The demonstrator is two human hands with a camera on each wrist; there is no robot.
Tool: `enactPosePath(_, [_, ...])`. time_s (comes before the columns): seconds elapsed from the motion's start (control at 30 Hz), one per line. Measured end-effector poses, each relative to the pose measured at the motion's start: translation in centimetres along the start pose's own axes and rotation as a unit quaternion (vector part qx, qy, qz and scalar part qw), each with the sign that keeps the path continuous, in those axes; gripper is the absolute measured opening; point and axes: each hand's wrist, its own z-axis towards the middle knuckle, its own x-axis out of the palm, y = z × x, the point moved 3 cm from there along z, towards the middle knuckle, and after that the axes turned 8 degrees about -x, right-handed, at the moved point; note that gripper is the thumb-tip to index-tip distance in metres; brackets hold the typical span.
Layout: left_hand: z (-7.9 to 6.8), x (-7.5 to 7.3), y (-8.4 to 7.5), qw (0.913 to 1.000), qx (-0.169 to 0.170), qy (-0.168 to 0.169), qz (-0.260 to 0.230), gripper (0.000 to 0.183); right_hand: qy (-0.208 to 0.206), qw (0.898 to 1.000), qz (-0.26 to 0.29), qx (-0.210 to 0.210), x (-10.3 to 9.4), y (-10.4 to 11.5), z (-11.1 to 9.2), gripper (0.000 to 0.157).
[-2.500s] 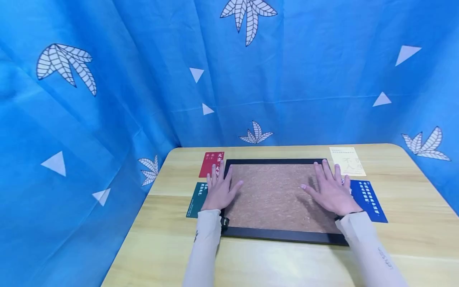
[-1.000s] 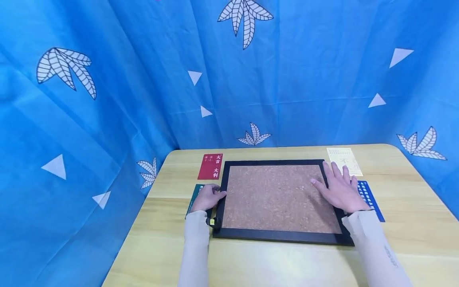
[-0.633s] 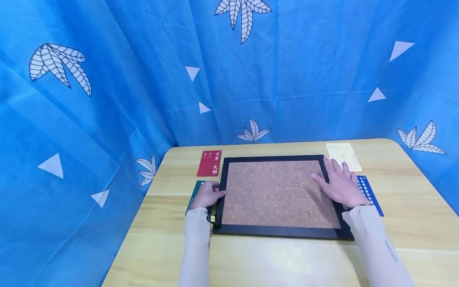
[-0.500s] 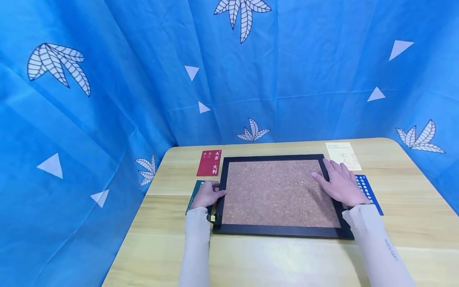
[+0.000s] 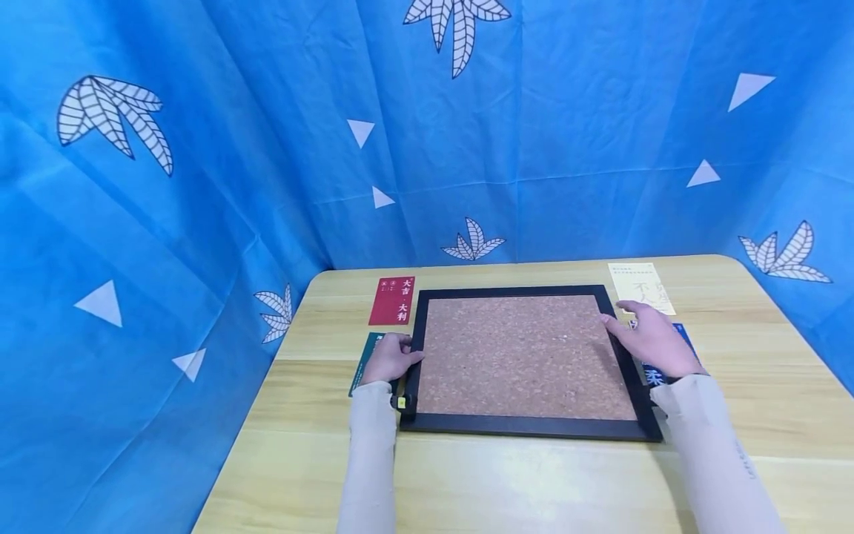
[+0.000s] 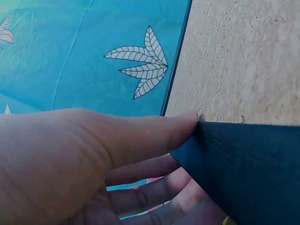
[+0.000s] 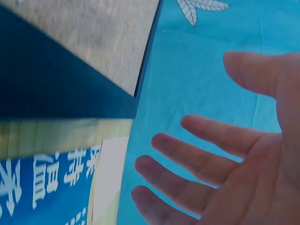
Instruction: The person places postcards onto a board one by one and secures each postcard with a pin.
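A cork board (image 5: 520, 356) with a black frame lies on the table. My left hand (image 5: 390, 358) grips its left side: in the left wrist view the thumb (image 6: 159, 131) lies on top of the frame and the curled fingers (image 6: 150, 192) are around its outer edge. My right hand (image 5: 655, 343) hovers by the board's right side, thumb and fingers spread apart. Nothing is between them; in the right wrist view a gap separates the fingers (image 7: 183, 180) from the frame (image 7: 70, 82).
A red card (image 5: 391, 301) and a green card (image 5: 361, 371) lie left of the board, the green one partly under my left hand. To the right are a cream card (image 5: 630, 278) and a blue card (image 5: 684, 334). A blue patterned curtain (image 5: 567, 133) surrounds the wooden table (image 5: 520, 475).
My left hand has gone from lying spread over the board to gripping its left side. My right hand has come off the board's surface towards its right side, uncovering more of the blue card.
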Motion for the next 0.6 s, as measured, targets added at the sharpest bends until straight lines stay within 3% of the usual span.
enactPosePath(0.27, [0.0, -0.1, -0.1, 1.0000, -0.001, 0.000, 0.006, 0.052, -0.027, 0.999, 0.011, 0.022, -2.7, -1.8, -0.3, 0.081])
enactPosePath(0.43, [-0.1, 0.0, -0.2, 1.0000, -0.003, 0.006, 0.006, 0.052, -0.026, 0.998, 0.006, 0.057, -4.5, -3.2, -0.3, 0.084])
enactPosePath(0.6, [-0.1, -0.1, -0.4, 0.9999, 0.002, 0.004, 0.011, 0.051, -0.015, 0.998, -0.002, 0.065, -5.5, -4.3, 0.4, 0.084])
